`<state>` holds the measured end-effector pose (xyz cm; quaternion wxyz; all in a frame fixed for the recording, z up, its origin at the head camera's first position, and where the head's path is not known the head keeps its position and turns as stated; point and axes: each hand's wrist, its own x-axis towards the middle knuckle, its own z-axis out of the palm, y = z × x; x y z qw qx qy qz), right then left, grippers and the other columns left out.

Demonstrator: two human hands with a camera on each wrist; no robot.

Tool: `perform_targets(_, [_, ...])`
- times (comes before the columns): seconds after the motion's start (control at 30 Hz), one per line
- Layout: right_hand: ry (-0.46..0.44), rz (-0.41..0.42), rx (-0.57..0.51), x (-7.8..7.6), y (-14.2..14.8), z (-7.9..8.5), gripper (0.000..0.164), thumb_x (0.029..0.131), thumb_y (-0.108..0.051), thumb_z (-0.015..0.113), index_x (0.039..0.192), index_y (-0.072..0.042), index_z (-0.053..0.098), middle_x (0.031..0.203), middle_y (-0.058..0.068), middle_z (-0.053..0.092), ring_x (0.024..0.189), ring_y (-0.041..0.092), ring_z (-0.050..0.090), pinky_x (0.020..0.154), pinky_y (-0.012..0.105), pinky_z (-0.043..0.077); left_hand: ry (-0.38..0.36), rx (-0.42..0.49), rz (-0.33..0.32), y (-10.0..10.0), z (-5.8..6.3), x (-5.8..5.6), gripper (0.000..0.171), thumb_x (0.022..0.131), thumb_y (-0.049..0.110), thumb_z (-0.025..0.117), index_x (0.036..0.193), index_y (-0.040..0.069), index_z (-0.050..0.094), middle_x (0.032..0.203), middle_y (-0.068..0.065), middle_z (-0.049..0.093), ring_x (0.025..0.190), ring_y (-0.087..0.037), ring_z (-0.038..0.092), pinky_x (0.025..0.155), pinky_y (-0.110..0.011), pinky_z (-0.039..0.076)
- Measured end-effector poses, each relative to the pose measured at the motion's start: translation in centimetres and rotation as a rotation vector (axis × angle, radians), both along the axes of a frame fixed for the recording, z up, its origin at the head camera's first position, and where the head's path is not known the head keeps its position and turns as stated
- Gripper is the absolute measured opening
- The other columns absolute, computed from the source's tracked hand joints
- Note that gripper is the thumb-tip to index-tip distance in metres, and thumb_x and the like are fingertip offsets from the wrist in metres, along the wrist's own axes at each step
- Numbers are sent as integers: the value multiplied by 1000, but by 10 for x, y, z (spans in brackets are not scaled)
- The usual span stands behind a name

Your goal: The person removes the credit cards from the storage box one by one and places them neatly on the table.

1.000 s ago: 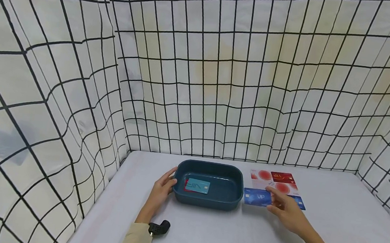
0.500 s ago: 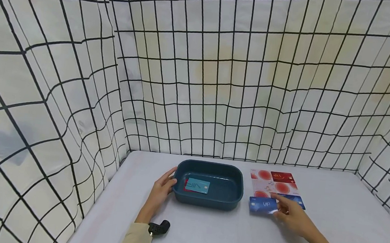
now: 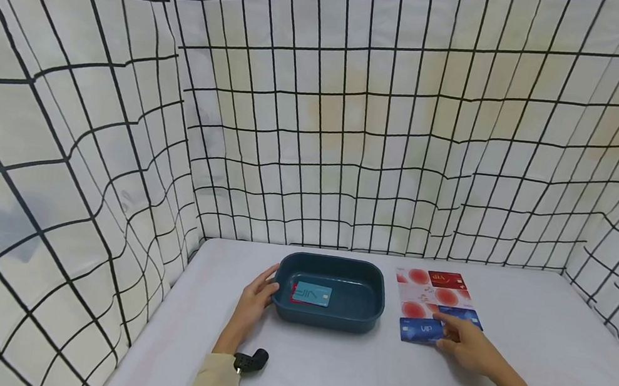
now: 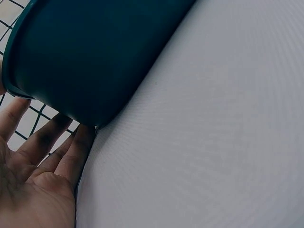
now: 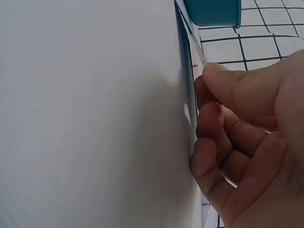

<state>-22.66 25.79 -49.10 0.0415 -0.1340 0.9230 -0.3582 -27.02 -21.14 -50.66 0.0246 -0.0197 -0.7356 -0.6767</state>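
My right hand (image 3: pixel 466 343) pinches the right end of a blue VIP card (image 3: pixel 421 330) between thumb and fingers, low over the white table at the front of the laid-out cards. In the right wrist view the thumb (image 5: pixel 242 88) presses on the card's thin edge. My left hand (image 3: pixel 254 300) rests against the left end of a dark teal rectangular container (image 3: pixel 326 322), its fingers (image 4: pixel 71 159) fairly straight along the wall. Inside the container lies a light teal card (image 3: pixel 313 294) on top of a red card (image 3: pixel 294 293), mostly hidden.
Right of the container lies a sheet with red circles (image 3: pixel 416 292). A red VIP card (image 3: pixel 445 280) and another blue card (image 3: pixel 463 315) lie on it. Black grid netting (image 3: pixel 342 152) over white cloth stands behind and beside the white table (image 3: pixel 335 378).
The blue VIP card in my right hand has moved toward the front and slightly right, away from the container and lower. The left hand stays at the container.
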Motion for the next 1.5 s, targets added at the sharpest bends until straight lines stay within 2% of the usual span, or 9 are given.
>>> perform_targets(0.27, [-22, 32, 25, 1, 5, 2, 53, 93, -13, 72, 141, 4, 55, 83, 2, 50, 78, 12, 48, 63, 22, 39, -15, -14, 4, -1, -1, -1, 47, 106, 23, 54, 153, 29, 48, 157, -15, 49, 138, -30, 55, 113, -46, 49])
perform_targets(0.53, [-30, 62, 44, -1, 11, 4, 53, 92, -16, 74, 139, 1, 58, 84, 1, 51, 77, 11, 49, 63, 21, 41, -14, -9, -2, -1, 0, -1, 48, 106, 25, 54, 153, 29, 48, 158, -16, 47, 142, -32, 51, 115, -49, 46])
perform_targets(0.77, [-27, 100, 39, -2, 15, 3, 52, 93, -19, 74, 138, 0, 58, 83, 0, 52, 73, 9, 49, 61, 20, 42, -14, -2, -5, -1, 2, -2, 48, 106, 25, 55, 153, 29, 48, 157, -15, 48, 141, -31, 52, 114, -47, 48])
perform_targets(1.03, [-66, 101, 23, 0, 16, 3, 52, 93, -21, 74, 139, -1, 58, 83, 2, 52, 73, 10, 49, 61, 21, 41, -20, 0, 3, 0, 3, -1, 48, 105, 23, 56, 153, 28, 49, 155, -16, 50, 139, -30, 53, 112, -45, 49])
perform_targets(1.5, [-49, 89, 48, 1, 15, 4, 51, 93, -21, 74, 138, -3, 59, 83, 0, 53, 75, 10, 50, 62, 21, 41, -15, -13, 8, -1, 0, -2, 48, 106, 23, 55, 152, 29, 49, 154, -15, 52, 138, -30, 55, 111, -44, 50])
